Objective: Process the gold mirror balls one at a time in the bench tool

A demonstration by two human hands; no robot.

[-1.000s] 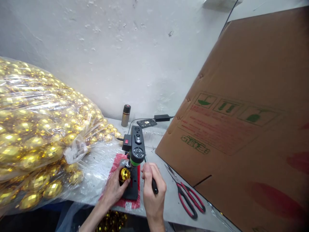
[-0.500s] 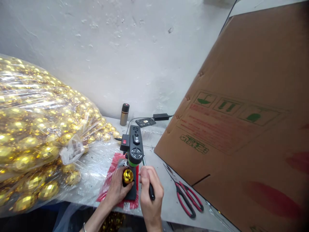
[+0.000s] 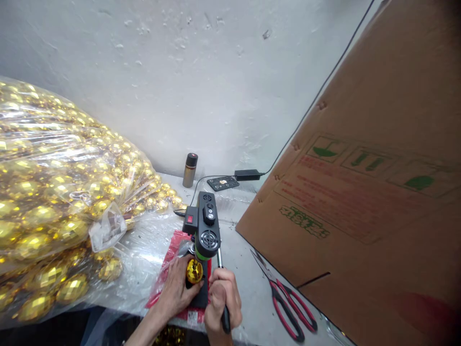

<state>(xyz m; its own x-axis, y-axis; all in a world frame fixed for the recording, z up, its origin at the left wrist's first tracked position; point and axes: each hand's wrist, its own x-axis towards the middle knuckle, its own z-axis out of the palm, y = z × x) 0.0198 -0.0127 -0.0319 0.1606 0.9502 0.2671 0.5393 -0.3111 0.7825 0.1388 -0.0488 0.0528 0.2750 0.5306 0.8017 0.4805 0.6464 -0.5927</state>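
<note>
In the head view, a person's left hand (image 3: pixel 176 288) holds a shiny gold faceted ball (image 3: pixel 194 271), fingers and thumb curled narrowly around its sides, beneath the green-banded head of a small black machine (image 3: pixel 208 223). Whether the machine's tip touches the ball cannot be made out. The right hand (image 3: pixel 224 298), just across from it, is closed in a fist around a black-gripped lever (image 3: pixel 225 321) whose metal rod rises beside the machine.

Under the left hand and the ball lie the machine's black base (image 3: pixel 201 300) and a crinkled red plastic sheet (image 3: pixel 166 269), spread on a grey table (image 3: pixel 248 298). Beyond the left hand, a switch box (image 3: pixel 190 219) with a red rocker sits against the machine's side.

A bulging clear bag of gold balls (image 3: pixel 54 192) fills the space to the left of the left hand. To the right of the right hand rest red-and-black-handled scissors (image 3: pixel 293 307) — blades slightly parted — beside a large cardboard box (image 3: pixel 360 192) printed in green and red. Farther off, past both hands and near the pale wall (image 3: pixel 201 86), stand a dark-capped bottle (image 3: pixel 189 170), a flat black patterned item (image 3: pixel 223 183) and a black power adapter (image 3: pixel 247 175).
</note>
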